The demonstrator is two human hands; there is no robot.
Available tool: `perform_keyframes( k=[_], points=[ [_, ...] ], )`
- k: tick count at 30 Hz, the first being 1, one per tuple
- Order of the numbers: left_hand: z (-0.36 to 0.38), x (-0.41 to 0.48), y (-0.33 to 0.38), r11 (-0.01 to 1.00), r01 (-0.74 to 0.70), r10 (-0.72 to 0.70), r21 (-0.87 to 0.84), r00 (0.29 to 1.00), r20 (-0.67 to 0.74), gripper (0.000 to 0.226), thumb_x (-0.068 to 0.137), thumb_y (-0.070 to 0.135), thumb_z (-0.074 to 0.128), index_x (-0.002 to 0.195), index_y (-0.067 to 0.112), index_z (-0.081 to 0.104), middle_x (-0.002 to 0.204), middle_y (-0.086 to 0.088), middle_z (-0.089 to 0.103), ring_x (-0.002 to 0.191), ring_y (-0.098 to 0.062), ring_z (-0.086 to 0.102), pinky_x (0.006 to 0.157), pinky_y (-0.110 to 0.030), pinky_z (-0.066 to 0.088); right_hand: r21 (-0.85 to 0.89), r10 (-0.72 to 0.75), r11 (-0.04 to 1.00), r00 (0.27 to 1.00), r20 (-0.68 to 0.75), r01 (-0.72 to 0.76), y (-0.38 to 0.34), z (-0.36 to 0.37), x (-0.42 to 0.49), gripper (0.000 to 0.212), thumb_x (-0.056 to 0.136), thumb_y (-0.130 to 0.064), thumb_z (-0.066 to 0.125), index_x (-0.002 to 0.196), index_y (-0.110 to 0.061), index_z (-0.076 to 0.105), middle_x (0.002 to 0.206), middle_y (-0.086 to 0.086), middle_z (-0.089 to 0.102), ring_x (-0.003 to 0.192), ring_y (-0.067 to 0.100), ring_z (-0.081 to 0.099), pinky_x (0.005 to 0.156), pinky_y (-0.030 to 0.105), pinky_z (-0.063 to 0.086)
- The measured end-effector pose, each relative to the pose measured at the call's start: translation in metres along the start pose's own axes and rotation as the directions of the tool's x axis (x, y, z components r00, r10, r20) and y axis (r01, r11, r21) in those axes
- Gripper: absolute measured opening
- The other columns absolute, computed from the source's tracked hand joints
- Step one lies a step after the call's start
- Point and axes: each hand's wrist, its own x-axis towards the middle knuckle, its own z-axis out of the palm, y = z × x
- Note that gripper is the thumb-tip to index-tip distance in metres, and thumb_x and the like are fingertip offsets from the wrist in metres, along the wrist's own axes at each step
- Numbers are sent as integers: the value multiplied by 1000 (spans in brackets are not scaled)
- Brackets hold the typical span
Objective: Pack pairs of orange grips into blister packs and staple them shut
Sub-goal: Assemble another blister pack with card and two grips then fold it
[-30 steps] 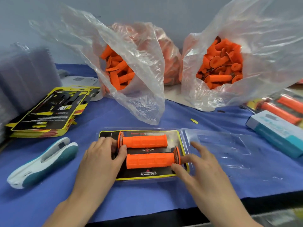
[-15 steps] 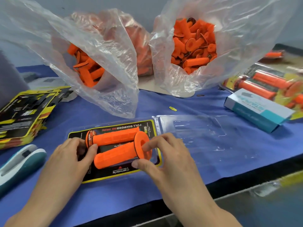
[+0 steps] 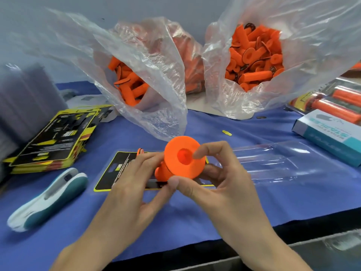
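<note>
Whereas it lay in the clear plastic blister pack [image 3: 111, 173] moments ago, one orange rubber grip [image 3: 183, 159] now hovers above it, right hand [image 3: 220, 184] pinching its flange, left hand [image 3: 134, 184] clasping its barrel.

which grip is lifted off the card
The grip held by left hand and right hand, flange facing the camera; the other grip lies on the card.
</note>
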Motion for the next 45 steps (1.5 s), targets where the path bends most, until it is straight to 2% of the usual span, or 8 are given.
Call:
perform_keyframes(
  k=[8,14,23,28,30,33,36,45],
  points=[
    [-3,1,-5,994,89,-90,-59,996,-15,38,92,68,43,115,39,51,107,13,62,94,-11,61,66,-12,39,20,-146,989,989,-16,146,2,14,8,56,65,-32,87,105,-49,51,106,-19,68,83,15,73,67,15,53],
    [-5,-1,-5,991,130,-131,-34,991,-20,30,93,68,39,103,41,48,93,18,58,83,-5,56,66,-16,39,-90,-101,991,995,-16,99,6,17,13,46,64,-48,82,102,-49,57,97,-12,71,79,11,69,69,13,50],
    [-4,2,-2,989,146,-146,4,989,-25,28,94,62,42,111,42,50,93,18,59,89,-4,57,74,-19,43,-143,-155,978,988,6,154,5,11,17,25,70,-39,80,85,-42,60,88,-6,68,72,6,68,63,6,45],
    [2,5,-1,994,101,-99,47,994,-44,16,98,51,49,111,41,48,97,23,54,91,-2,53,75,-13,38,-106,-33,994,997,63,40,9,-8,18,40,79,-46,78,108,-44,51,105,-19,68,85,8,71,67,13,52],
    [3,6,-1,996,82,-80,45,995,-53,15,98,48,50,111,43,47,100,22,53,95,-7,53,77,-16,39,-343,1,939,998,58,20,14,-24,16,43,84,-67,58,121,-52,43,116,-26,63,104,0,64,82,14,47],
    [4,8,1,996,94,-94,-3,992,-84,14,98,44,50,112,43,47,104,18,54,99,-10,56,78,-18,42,-758,110,651,984,141,36,24,-44,9,70,79,-77,35,142,-46,32,138,-28,43,129,-1,39,106,23,30],
    [-1,12,-1,996,83,-78,41,990,-115,20,98,45,48,118,44,47,107,21,52,101,-3,54,79,-14,41,-896,173,432,965,195,104,30,-47,4,80,79,-78,18,147,-37,30,143,-20,41,133,7,30,112,22,18],
    [-9,12,-12,890,-89,-18,448,973,230,45,97,47,40,134,28,57,115,6,55,100,-14,53,85,-34,45,-911,204,401,960,192,97,34,-52,5,98,70,-84,15,154,-35,10,148,-19,34,136,3,15,116,21,9]
  ],
)
